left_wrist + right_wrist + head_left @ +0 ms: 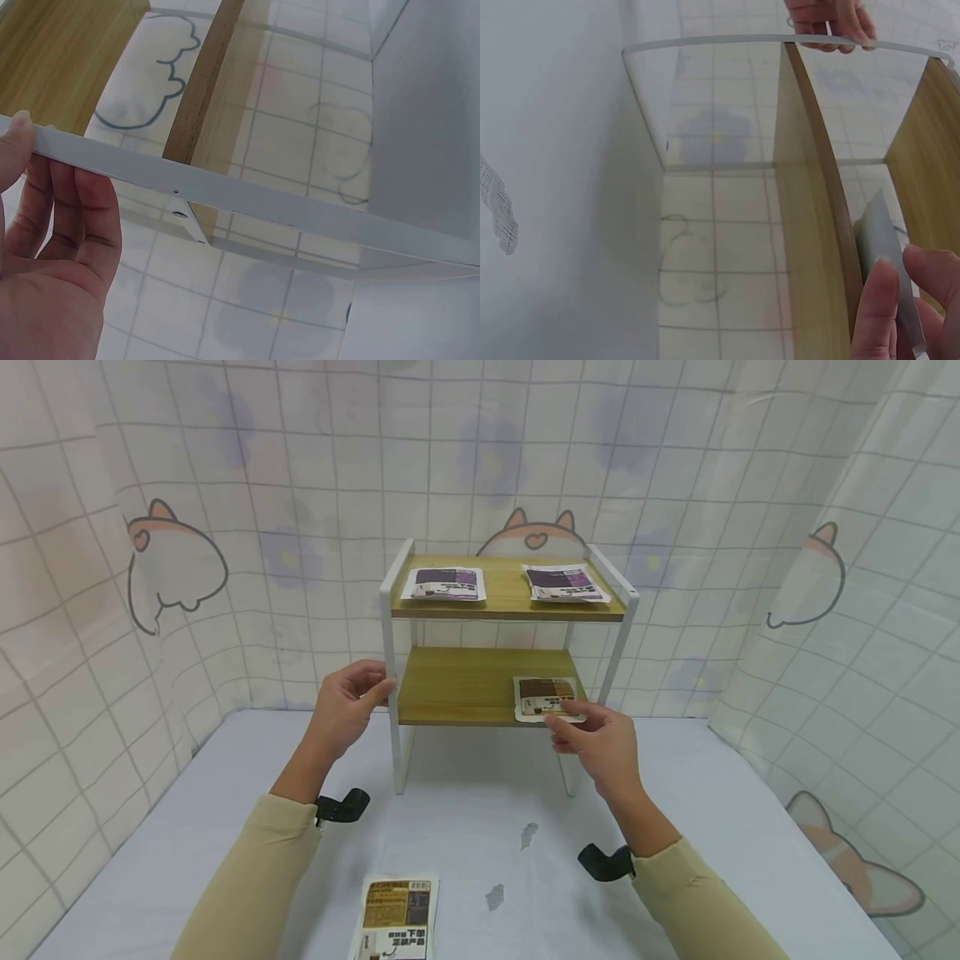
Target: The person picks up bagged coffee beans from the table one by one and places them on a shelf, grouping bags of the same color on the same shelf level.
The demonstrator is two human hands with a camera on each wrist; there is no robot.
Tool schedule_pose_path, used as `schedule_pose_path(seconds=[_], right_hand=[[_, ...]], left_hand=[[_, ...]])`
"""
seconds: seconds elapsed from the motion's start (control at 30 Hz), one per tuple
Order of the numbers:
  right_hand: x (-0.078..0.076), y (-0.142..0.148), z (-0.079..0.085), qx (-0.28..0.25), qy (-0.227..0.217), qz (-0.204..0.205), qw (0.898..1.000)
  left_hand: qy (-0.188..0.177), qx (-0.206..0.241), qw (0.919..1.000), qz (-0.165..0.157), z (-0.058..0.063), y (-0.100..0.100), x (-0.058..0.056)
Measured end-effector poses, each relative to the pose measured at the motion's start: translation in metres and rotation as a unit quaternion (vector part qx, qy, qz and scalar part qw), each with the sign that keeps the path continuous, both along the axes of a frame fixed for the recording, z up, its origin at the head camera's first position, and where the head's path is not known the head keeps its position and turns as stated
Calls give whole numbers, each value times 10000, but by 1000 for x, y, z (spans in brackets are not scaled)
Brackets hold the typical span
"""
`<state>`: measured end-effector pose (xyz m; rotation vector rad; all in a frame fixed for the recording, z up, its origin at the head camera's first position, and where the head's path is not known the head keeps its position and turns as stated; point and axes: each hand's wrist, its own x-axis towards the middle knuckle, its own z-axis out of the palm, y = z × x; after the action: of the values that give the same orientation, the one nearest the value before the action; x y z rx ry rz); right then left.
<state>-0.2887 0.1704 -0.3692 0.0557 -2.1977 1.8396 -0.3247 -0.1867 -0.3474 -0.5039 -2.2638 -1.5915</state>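
Note:
A two-tier rack with wood-coloured boards and a white frame stands on the table. My left hand grips its left front upright, with the thumb on one side and fingers on the other in the left wrist view. On the lower board's right front lies a brown and white packet; my right hand pinches its near edge between thumb and fingers. From the right wrist view, the packet appears edge-on against the board. Two purple and white packets, one left and one right, lie on the upper board.
Another packet, yellow-brown and white, lies on the white tabletop near the front. Two small grey patches show on the cloth, one farther back and one nearer. A grid-patterned curtain surrounds the table.

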Motion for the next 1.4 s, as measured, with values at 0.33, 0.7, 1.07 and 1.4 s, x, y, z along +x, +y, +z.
schedule_pose_path(seconds=[0.33,0.7,1.07,1.4], right_hand=[[0,-2,-1,-39,17,-65,10000],[1,-7,-2,-134,75,-14,9999],[3,-7,-1,-185,8,-9,9998],[0,-5,-3,-353,-11,-1,9994]], left_hand=[[-20,-19,10000,35,-1,1,0],[-39,-48,10000,77,-3,-1,-2],[-11,-31,10000,46,-3,-1,-2],[18,-46,10000,30,-1,0,-2]])
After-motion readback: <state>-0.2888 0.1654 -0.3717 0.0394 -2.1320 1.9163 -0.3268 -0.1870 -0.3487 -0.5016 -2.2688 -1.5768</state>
